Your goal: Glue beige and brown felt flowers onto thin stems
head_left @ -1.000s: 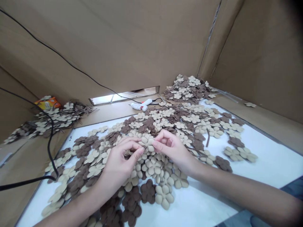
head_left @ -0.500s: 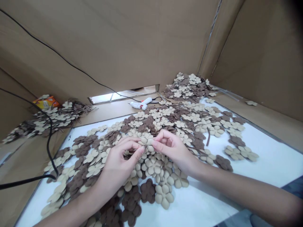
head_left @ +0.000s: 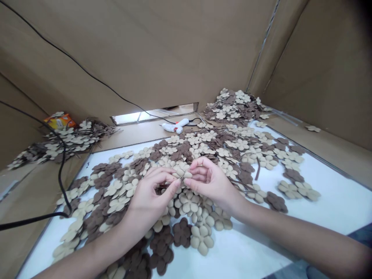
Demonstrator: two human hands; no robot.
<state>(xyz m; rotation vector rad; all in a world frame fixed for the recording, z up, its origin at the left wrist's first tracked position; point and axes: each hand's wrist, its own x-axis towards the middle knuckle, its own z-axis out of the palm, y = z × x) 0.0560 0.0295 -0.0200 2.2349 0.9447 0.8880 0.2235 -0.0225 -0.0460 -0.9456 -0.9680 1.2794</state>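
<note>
The white worktop (head_left: 328,201) carries overlapping beige and brown flower shapes (head_left: 189,202), densest from its middle towards 9 and 12 o'clock; a brown strip (head_left: 257,169) lies towards 2. The cardboard border (head_left: 133,137) bears a glue gun (head_left: 178,126) at 12, flower heaps (head_left: 235,105) at 10 and 1.

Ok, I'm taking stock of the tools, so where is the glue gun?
The glue gun lies far back in the head view, slightly left of centre, in front of the wall slot and left of the back-right flower heap.
</note>
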